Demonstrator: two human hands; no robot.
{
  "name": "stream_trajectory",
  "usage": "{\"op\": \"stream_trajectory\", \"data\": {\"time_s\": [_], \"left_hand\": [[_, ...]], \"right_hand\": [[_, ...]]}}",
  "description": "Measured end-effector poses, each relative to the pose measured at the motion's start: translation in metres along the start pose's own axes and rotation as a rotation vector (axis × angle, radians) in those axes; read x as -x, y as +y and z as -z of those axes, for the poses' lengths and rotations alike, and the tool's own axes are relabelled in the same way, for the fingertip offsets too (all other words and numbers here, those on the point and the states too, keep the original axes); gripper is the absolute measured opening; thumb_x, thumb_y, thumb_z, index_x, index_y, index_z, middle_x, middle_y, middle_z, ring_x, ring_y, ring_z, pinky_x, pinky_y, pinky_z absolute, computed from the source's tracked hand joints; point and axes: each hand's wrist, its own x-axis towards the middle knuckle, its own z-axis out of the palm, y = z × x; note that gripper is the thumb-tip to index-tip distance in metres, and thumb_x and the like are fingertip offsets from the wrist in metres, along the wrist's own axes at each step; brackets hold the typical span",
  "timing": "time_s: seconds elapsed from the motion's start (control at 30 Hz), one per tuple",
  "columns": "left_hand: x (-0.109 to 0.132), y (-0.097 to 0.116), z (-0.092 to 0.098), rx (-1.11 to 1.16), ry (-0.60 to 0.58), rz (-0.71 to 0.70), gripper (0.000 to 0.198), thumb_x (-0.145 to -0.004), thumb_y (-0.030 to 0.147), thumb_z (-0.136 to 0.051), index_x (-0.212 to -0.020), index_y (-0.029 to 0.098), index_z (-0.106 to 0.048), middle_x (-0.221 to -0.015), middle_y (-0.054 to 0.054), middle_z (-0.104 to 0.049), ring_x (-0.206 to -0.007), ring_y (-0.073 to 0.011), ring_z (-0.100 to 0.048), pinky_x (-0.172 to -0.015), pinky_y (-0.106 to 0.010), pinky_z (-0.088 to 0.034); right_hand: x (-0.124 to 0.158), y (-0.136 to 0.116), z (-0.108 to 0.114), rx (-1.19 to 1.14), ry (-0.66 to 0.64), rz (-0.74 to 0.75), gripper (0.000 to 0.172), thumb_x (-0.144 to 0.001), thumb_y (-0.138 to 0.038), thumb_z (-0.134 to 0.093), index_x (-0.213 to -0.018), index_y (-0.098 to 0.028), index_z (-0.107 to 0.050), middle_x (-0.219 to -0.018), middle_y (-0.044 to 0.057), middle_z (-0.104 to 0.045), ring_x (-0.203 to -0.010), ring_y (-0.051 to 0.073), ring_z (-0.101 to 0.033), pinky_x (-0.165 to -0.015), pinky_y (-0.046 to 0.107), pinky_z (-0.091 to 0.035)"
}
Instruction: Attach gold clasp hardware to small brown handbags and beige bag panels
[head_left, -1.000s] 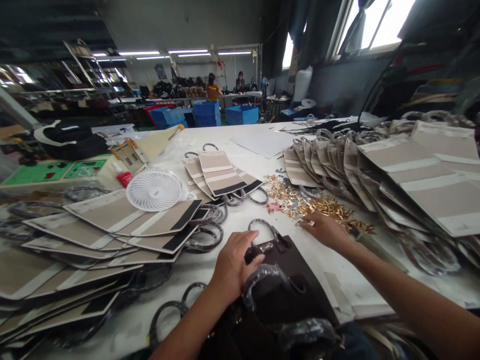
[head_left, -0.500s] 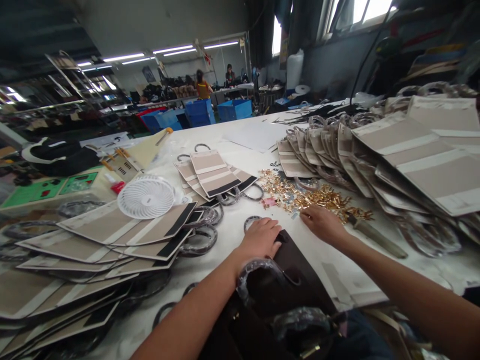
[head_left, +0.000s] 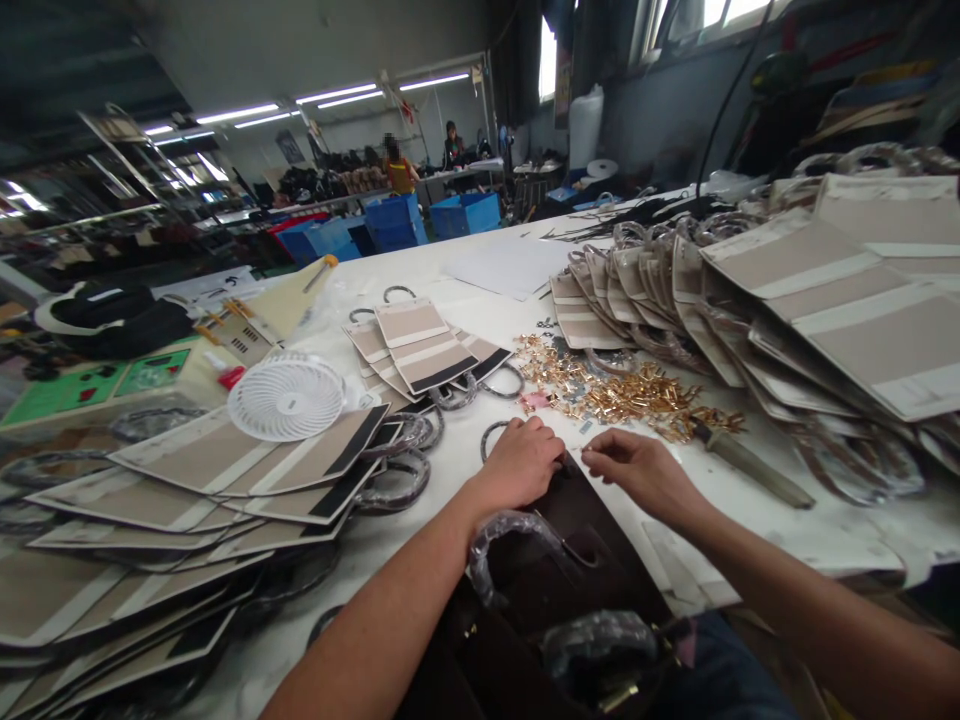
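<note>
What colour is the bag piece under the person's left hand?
The bag piece is dark brown; head view.

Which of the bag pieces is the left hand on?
The dark brown bag piece nearest the person; the left hand rests on its top edge. The stacks around it are all beige with pale stripes.

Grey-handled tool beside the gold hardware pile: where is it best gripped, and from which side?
Probably by the long handle, near its free end, coming down from above. The grey-handled tool lies flat on the white table with its working end tucked into the gold hardware pile, so only the handle is clear. The right hand is nearest; fingers could close across its narrow width.
</note>
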Motion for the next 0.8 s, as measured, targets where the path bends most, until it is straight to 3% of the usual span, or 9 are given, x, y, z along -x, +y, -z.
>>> {"op": "stream_trajectory", "data": {"time_s": [0.07,0.17,0.27,0.37,0.47,0.57,0.67,0.73,0.8], "left_hand": [[-0.003,0.002,0.002,0.082,-0.013,0.015,0.012,-0.090,0.014,-0.060,-0.091,0.019,-0.070,-0.100,-0.010,-0.071,-0.111,-0.0291,-0.059,-0.104,-0.048,-0.037],[-0.008,0.004,0.000,0.263,-0.030,0.094,0.016,-0.084,0.013,-0.064,-0.094,0.020,-0.074,-0.098,-0.008,-0.075,-0.107,-0.0293,-0.065,-0.106,-0.049,-0.039],[-0.008,0.005,-0.004,0.475,-0.023,0.232,0.031,-0.093,0.023,-0.057,-0.120,0.017,-0.071,-0.101,-0.009,-0.079,-0.087,-0.0242,-0.073,-0.086,-0.040,-0.053],[-0.004,0.008,-0.007,0.694,0.008,0.333,0.052,-0.106,0.039,-0.037,-0.148,0.009,-0.050,-0.114,-0.013,-0.078,-0.073,-0.0182,-0.074,-0.069,-0.032,-0.057],[0.000,0.013,-0.007,0.811,0.083,0.374,0.063,-0.106,0.050,-0.039,-0.154,0.010,-0.043,-0.124,-0.014,-0.076,-0.090,-0.0206,-0.076,-0.081,-0.033,-0.059],[0.000,0.018,-0.006,0.859,0.160,0.320,0.063,-0.100,0.048,-0.055,-0.152,0.015,-0.050,-0.127,-0.012,-0.075,-0.113,-0.0259,-0.071,-0.102,-0.039,-0.054],[-0.002,0.018,-0.006,0.860,0.211,0.211,0.061,-0.100,0.044,-0.056,-0.155,0.020,-0.045,-0.141,-0.011,-0.068,-0.121,-0.0248,-0.068,-0.105,-0.038,-0.052],[0.000,0.015,-0.008,0.702,0.247,0.274,0.050,-0.105,0.039,-0.044,-0.152,0.021,-0.046,-0.144,-0.010,-0.065,-0.117,-0.0207,-0.069,-0.100,-0.033,-0.055],[0.006,0.009,-0.012,0.488,0.241,0.409,0.041,-0.106,0.032,-0.036,-0.139,0.020,-0.057,-0.134,-0.010,-0.070,-0.111,-0.0206,-0.070,-0.097,-0.034,-0.055]], "right_hand": [[0.015,-0.004,-0.020,-0.212,-0.098,-0.039,0.028,-0.088,-0.051,-0.070,-0.088,-0.023,-0.072,-0.082,0.001,-0.074,-0.077,0.021,-0.066,-0.070,0.029,-0.050],[0.027,-0.002,-0.042,-0.262,-0.141,-0.043,0.026,-0.087,-0.048,-0.070,-0.089,-0.022,-0.074,-0.087,0.001,-0.075,-0.083,0.023,-0.067,-0.075,0.030,-0.050],[0.027,0.003,-0.049,-0.207,-0.109,-0.025,0.026,-0.089,-0.047,-0.066,-0.091,-0.023,-0.074,-0.089,0.000,-0.076,-0.085,0.024,-0.068,-0.078,0.031,-0.050],[0.025,0.006,-0.053,-0.097,-0.028,-0.002,0.024,-0.090,-0.045,-0.064,-0.087,-0.023,-0.073,-0.082,0.000,-0.074,-0.078,0.023,-0.067,-0.074,0.031,-0.049],[0.024,0.007,-0.060,-0.012,0.035,0.074,0.018,-0.089,-0.039,-0.062,-0.087,-0.022,-0.071,-0.081,0.001,-0.074,-0.075,0.023,-0.067,-0.072,0.032,-0.049],[0.021,0.005,-0.066,0.036,0.031,0.210,0.016,-0.088,-0.030,-0.058,-0.095,-0.022,-0.070,-0.091,0.004,-0.075,-0.080,0.023,-0.069,-0.074,0.032,-0.052],[0.017,-0.001,-0.064,0.128,0.052,0.298,0.022,-0.089,-0.027,-0.055,-0.105,-0.021,-0.068,-0.103,0.008,-0.074,-0.088,0.025,-0.070,-0.078,0.035,-0.053],[0.012,-0.004,-0.056,0.167,0.075,0.297,0.018,-0.093,-0.031,-0.053,-0.100,-0.022,-0.067,-0.102,0.009,-0.073,-0.088,0.025,-0.069,-0.079,0.036,-0.053],[0.004,-0.006,-0.044,0.162,0.071,0.203,0.020,-0.096,-0.038,-0.054,-0.088,-0.023,-0.064,-0.090,0.006,-0.072,-0.081,0.024,-0.068,-0.075,0.035,-0.052]]}}
